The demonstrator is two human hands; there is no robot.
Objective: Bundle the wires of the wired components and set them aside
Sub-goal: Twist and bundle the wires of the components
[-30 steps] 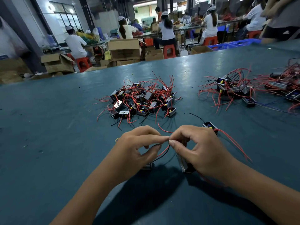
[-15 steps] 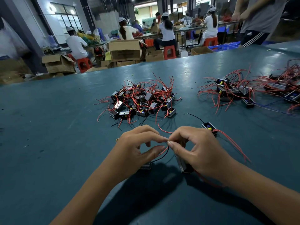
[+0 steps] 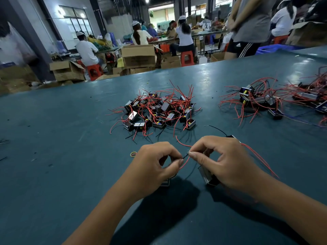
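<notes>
I'm mid-bundle: my left hand [image 3: 152, 167] and right hand [image 3: 224, 161] each pinch thin red and black wires [image 3: 184, 160] between thumb and forefinger, grips clamped on the strands just short of the central pile [image 3: 159, 110]. Boxy metal-framed components [image 3: 208, 175] sit under both palms on the smooth teal counter [image 3: 53, 138]. Next, I judge, comes gathering the springy leads and looping on the rubber band [image 3: 133, 154] left of my left hand.
</notes>
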